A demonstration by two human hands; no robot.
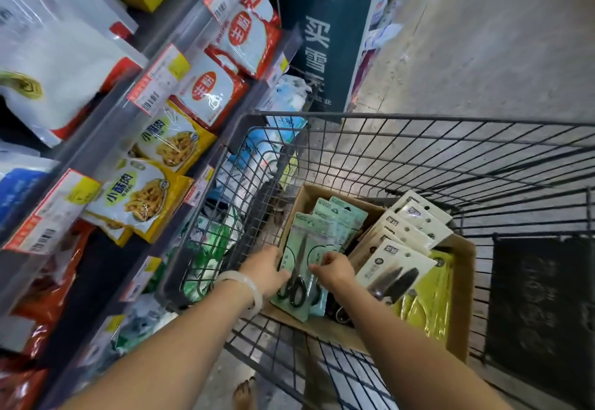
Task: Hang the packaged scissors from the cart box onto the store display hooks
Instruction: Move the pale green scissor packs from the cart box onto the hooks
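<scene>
A cardboard box (458, 287) sits in a wire shopping cart (418, 158). It holds a stack of pale green scissors packages (306, 242) on the left and cream-coloured packages (399, 261) on the right. My left hand (265, 269), with a white bangle on its wrist, grips the left edge of the front green package. My right hand (333, 268) pinches the same package's right edge. Black scissor handles show through the package between my hands. No display hooks for scissors are in view.
Store shelves (106, 139) with food pouches and price tags run along the left, close to the cart. A dark sign (322, 32) stands beyond the cart. Bare concrete floor (483, 39) lies to the right. A dark mat (541, 306) lies right of the cart.
</scene>
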